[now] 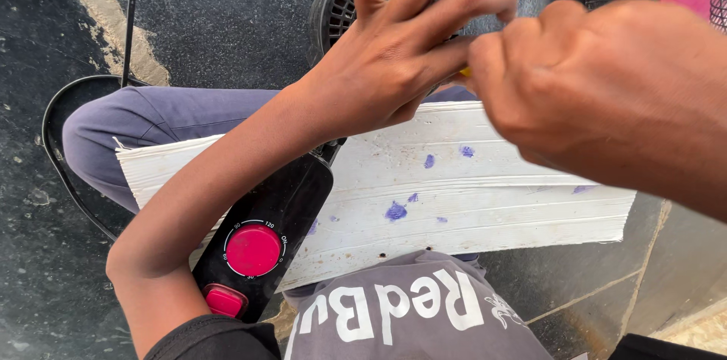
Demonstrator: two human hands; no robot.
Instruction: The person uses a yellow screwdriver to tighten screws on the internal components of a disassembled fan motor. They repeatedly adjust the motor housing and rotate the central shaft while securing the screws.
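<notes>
both hands (pixel 401 49) (pixel 606 95) curl around a mostly hidden black fan motor (pixel 337 4); grip unclear.

fan part (pixel 273 239): black and long, with a big round red knob and a small red button, lying slanted across the white board.
fan motor (pixel 337 8): black, round, with slots, just past the white board's far edge, under the fingers.
yellow bit (pixel 465 71): tiny, mostly hidden between both hands.
</notes>
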